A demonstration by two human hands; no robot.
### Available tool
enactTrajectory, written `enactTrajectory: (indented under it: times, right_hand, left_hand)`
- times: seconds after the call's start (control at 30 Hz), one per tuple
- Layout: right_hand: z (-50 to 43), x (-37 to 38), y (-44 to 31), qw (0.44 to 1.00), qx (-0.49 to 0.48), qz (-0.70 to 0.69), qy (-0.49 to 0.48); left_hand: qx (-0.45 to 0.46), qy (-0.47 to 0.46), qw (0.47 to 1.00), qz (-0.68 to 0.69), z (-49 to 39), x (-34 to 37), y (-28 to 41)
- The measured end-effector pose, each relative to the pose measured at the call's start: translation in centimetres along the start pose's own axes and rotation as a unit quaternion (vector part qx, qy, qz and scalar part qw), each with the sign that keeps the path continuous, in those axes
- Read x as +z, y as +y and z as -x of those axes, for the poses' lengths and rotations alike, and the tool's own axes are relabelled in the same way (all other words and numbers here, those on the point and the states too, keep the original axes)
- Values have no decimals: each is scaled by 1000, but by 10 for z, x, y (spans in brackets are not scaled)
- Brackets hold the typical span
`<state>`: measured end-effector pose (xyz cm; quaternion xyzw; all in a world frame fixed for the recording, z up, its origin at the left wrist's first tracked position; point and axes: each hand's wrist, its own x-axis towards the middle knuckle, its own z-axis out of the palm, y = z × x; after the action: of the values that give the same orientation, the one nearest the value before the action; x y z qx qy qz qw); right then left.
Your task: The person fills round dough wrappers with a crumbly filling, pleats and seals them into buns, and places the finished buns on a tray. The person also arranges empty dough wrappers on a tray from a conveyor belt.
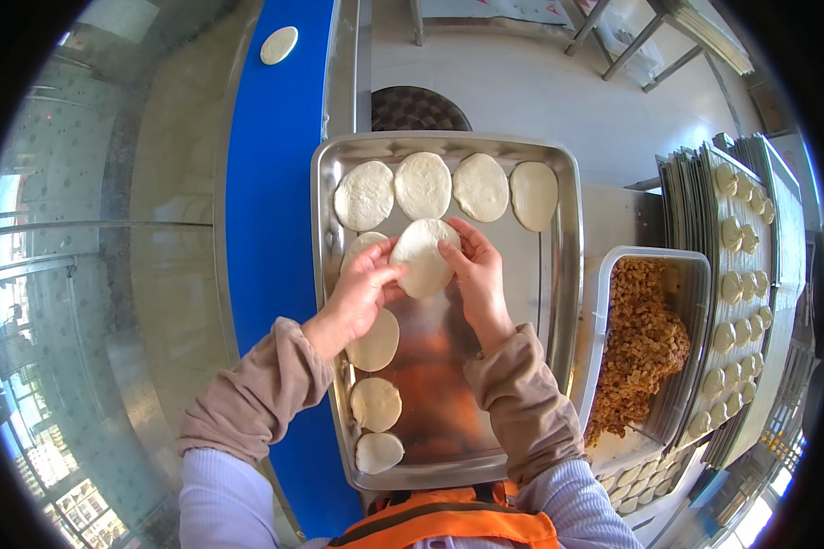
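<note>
A flat oval dough wrapper (422,264) is held over a stainless steel tray (446,470) between both hands. My left hand (362,285) pinches its left edge, while my right hand (477,267) grips the upper right edge with the thumb on top. A row of several dough rounds (422,185) lies along the tray's far end. More dough rounds (375,405) run down its left side, one partly hidden behind my left hand. Another dough round (279,45) rests on the blue conveyor belt (271,171) left of the tray.
To the right stands a clear plastic tub (693,264) of brown chopped filling (635,343). Beyond it, a tray (717,274) on a stack holds several shaped dough pieces (733,288). More pieces (635,484) lie at lower right. A round patterned stool seat (419,110) is past the tray's far edge.
</note>
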<state>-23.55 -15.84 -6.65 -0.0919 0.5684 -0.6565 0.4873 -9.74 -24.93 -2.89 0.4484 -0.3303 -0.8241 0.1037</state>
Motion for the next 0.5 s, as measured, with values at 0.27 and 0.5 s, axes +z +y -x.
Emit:
enactTrajectory:
  times: [0.27, 0.5]
  right_hand:
    - [-1, -1, 10, 955, -101, 276, 34]
    - [0, -1, 4, 836, -235, 494, 38]
  left_hand:
    - [-69, -30, 997, -34, 23, -12, 13]
    - [214, 154, 962, -75, -31, -66, 105]
